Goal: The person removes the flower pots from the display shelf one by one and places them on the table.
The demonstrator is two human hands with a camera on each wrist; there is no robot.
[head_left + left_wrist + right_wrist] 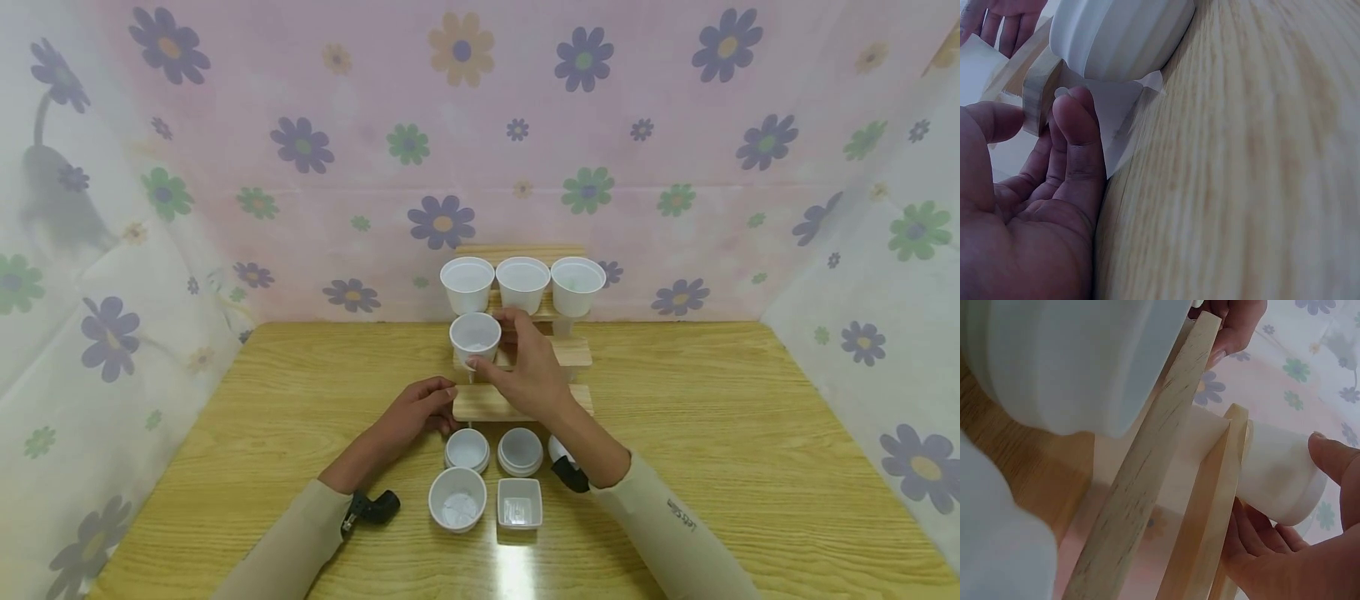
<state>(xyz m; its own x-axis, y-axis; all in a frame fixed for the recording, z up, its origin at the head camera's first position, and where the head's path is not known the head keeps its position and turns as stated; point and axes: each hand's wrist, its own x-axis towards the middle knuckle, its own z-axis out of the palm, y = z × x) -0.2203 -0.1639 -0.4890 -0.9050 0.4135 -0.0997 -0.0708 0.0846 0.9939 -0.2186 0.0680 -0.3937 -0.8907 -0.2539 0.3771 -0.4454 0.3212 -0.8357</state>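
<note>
A small tiered wooden stand stands at the middle of the table. At its left end, my left hand grips the lowest shelf; the left wrist view shows the thumb and fingers on either side of the plank end. My right hand holds a white cup at the left of the middle shelf. In the right wrist view, thumb and fingers lie around that cup, whose base meets the shelf. Three white cups line the top shelf.
Before the stand are two round white pots, a white bowl and a square white dish. Another white item is partly hidden by my right forearm. A flowered cloth hangs behind the table.
</note>
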